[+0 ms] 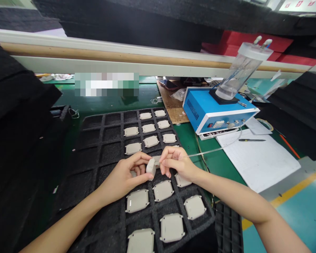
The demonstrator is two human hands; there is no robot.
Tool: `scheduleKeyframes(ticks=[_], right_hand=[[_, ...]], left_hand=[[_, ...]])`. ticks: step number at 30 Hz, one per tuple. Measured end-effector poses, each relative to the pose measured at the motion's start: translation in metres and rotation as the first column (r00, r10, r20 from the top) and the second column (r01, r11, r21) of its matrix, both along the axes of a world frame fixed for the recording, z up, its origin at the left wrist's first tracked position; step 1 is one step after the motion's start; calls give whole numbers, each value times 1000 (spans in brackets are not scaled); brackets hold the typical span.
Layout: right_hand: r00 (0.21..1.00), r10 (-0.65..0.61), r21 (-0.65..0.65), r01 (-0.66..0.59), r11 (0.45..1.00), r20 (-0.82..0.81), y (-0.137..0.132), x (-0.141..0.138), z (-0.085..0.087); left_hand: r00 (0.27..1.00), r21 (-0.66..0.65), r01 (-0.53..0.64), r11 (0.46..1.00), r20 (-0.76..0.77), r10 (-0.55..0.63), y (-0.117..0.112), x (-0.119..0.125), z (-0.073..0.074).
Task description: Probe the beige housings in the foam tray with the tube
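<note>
Many housings (137,201), tray (92,175), grn bench (189,138), teal flr (300,218)

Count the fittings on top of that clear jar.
2. Both stand side by side on the jar's lid: one white fitting on the left, the other just to its right. The jar sits on a blue box.

Above the green-topped desk (189,135), a long white rail (68,66) with a wooden strip (121,54) along it runs across the view, with red blocks (252,42) beyond it toward the right. Stacks of black foam sheets (15,88) rise along the desk's left side, and more black foam (297,105) sits at its right. Past the desk's right corner lies a teal floor (300,218) crossed by a yellow stripe (287,198).
</note>
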State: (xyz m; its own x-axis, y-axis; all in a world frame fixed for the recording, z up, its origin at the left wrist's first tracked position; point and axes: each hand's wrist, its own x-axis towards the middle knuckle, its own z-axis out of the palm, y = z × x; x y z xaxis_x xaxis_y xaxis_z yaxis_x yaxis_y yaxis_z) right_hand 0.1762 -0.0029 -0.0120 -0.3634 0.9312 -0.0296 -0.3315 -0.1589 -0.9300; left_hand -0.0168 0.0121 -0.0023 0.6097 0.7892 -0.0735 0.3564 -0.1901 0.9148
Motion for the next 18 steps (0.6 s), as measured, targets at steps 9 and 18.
scheduleKeyframes(ticks=[9,18], right_hand=[[1000,-2,3,1,1000,11,0,0,0],[1000,2,16,-3,1000,18,-1,0,0]], left_hand=[[1000,-3,2,1000,-6,-2,0,0,0],[1000,-11,8,1000,3,-8,-1,-1,1]])
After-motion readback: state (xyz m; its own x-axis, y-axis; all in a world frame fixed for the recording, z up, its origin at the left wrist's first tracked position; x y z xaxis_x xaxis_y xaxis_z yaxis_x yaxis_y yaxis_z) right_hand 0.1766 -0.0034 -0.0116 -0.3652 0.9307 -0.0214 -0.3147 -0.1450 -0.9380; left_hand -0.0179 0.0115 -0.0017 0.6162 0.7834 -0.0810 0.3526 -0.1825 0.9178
